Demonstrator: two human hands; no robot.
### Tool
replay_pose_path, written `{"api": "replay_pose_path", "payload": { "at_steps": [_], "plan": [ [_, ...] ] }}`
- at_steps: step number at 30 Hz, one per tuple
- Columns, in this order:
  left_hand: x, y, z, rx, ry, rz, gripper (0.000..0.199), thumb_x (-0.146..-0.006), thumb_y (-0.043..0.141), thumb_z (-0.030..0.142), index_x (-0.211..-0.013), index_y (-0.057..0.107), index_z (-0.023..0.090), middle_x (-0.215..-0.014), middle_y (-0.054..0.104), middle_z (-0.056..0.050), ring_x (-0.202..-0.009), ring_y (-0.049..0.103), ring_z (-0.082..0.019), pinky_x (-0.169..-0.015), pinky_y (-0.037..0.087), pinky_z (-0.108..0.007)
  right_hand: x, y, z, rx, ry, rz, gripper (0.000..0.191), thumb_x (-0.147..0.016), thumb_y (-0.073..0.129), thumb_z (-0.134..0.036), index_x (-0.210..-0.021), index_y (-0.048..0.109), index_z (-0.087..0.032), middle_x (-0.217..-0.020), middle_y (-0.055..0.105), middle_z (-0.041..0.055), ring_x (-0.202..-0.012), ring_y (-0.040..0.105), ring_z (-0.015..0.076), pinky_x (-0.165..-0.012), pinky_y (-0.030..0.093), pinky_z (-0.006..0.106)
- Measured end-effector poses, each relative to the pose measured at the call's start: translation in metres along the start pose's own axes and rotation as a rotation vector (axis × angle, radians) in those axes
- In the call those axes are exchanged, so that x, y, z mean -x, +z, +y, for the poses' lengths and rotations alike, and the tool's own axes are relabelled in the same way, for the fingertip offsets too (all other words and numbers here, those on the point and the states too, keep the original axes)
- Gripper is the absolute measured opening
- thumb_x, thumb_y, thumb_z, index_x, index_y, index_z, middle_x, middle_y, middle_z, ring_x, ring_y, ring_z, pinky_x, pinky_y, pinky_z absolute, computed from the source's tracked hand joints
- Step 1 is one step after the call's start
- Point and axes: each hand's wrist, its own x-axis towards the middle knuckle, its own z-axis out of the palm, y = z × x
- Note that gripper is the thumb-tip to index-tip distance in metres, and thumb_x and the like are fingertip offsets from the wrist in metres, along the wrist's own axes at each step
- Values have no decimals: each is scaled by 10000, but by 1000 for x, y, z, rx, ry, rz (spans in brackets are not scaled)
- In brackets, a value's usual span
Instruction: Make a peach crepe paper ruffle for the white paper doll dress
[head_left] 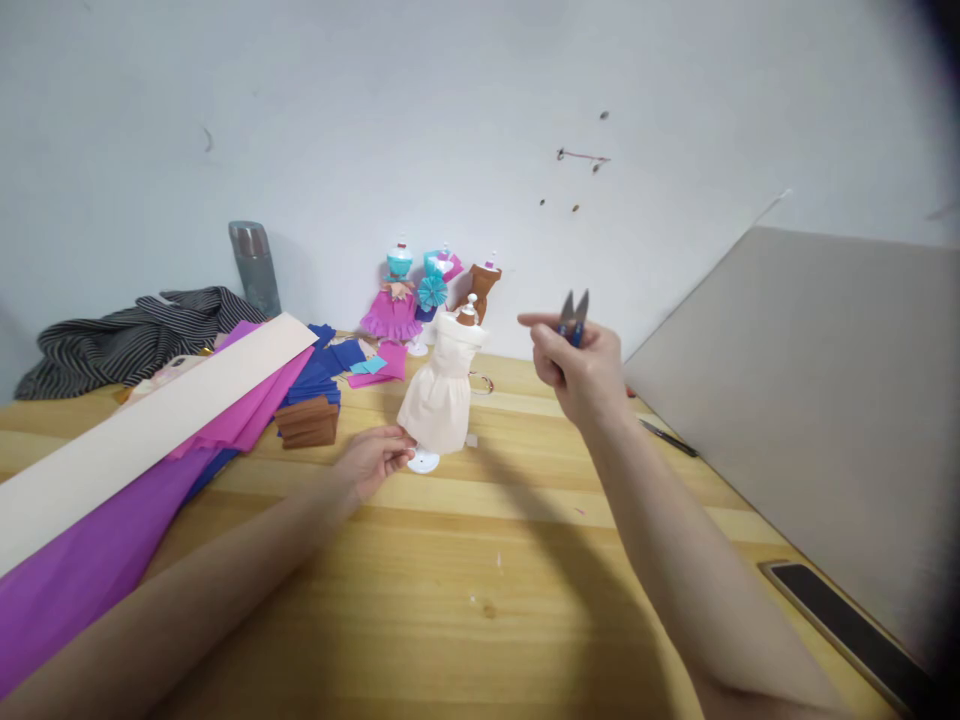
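Observation:
A miniature dress form (444, 385) in a cream strapless dress with a gathered skirt stands on a round white base (424, 461) on the wooden table. My left hand (373, 460) is closed at the skirt's lower left edge, with fingertips at the hem and just above the base. Raised to the right of the dress, my right hand (583, 365) grips small blue-handled thread snips (574, 312). Their two pointed blades stick up apart from each other, and my index finger points left. The snips do not touch the dress.
Behind stand several other dressed mini forms (394, 300). At left lie a long cream strip (157, 440), purple and pink sheets, brown pieces (307, 423), blue pieces (311, 378), striped cloth (150, 335) and a bottle (255, 268). A pen (669, 438) and phone (847, 625) lie at right beside a panel (810, 390).

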Motion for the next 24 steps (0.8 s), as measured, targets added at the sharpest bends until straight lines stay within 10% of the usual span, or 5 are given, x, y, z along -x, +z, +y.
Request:
{"api": "replay_pose_path", "payload": {
  "at_steps": [9,24],
  "plan": [
    [11,8,4,127,-47,-22,114,-714,647,-26,-744,656,84,-728,681,-59,-546,585,-51,-478,468,-103,-39,53,-42,426,-193,-360,191,-714,696,-185,-577,606,-87,-539,535,-4,-553,489,75,-498,352,219],
    [42,28,13,285,42,-61,137,-816,586,29,-908,554,125,-741,601,18,-470,530,4,-405,377,-72,-49,13,-37,211,-137,-108,274,-735,707,-199,-522,546,-136,-410,349,-74,-368,286,11,-354,198,187]
  ]
}}
